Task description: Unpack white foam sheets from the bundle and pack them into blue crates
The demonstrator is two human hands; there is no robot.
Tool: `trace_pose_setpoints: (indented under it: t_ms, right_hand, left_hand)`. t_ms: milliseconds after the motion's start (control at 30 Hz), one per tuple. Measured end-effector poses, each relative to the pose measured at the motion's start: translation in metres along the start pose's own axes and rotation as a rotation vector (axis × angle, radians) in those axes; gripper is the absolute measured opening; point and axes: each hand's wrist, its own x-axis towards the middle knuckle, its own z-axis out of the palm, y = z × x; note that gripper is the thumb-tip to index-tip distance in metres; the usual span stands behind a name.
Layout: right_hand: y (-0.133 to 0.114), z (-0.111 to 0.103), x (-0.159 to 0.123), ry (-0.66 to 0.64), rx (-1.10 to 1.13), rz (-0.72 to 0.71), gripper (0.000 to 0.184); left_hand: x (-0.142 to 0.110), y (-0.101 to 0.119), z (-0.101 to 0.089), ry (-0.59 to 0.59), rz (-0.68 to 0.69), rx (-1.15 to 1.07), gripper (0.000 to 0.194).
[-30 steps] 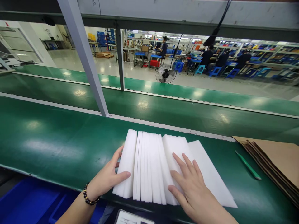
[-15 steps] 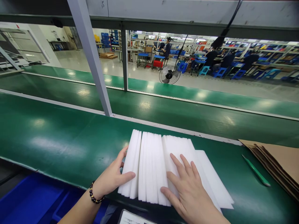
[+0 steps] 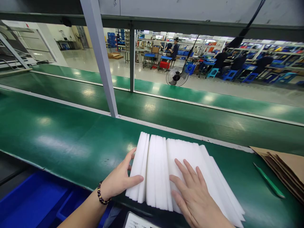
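Observation:
A row of white foam sheets [image 3: 161,164] stands on edge, leaning to the right, on the green work surface [image 3: 71,139]. My left hand [image 3: 121,180], with a dark bead bracelet on its wrist, holds the left end of the row, thumb over the front edge and fingers behind. My right hand [image 3: 194,196] lies flat with fingers spread on the sheets that lean over to the right.
A green pen [image 3: 269,181] and a stack of brown cardboard [image 3: 285,166] lie at the right. A grey post [image 3: 102,63] rises behind the sheets. Blue bins [image 3: 30,202] sit below the near edge. A fan [image 3: 177,76] and seated people are far behind.
The sheets on the right have been pushed together: the flat spread-out ones now lean closer against the row. Both hands stay on the sheets; the view has shifted slightly.

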Motion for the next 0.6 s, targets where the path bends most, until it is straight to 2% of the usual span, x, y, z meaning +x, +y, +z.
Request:
trace_pose_setpoints:
  t_ms: [233,367,500,600]
  right_hand:
    - [-0.0116,0.0005,0.0124,0.009,-0.002,0.082,0.043]
    - [-0.0075,0.0053,0.0071,0.042,-0.047,0.02,0.04]
    - [-0.0035,0.0071,0.0027,0.1,-0.084,-0.012,0.045]
    - [-0.0067,0.0043,0.0061,0.076,-0.07,-0.028,0.037]
  left_hand:
    - [-0.0004,0.0001,0.0003,-0.004,-0.031,-0.02,0.09]
    - [0.0001,-0.0015,-0.0002,-0.009,-0.034,-0.028,0.09]
    - [0.0007,-0.0024,0.0,-0.013,-0.032,-0.047,0.09]
    - [0.0008,-0.0017,0.0008,-0.013,-0.022,-0.058,0.09]
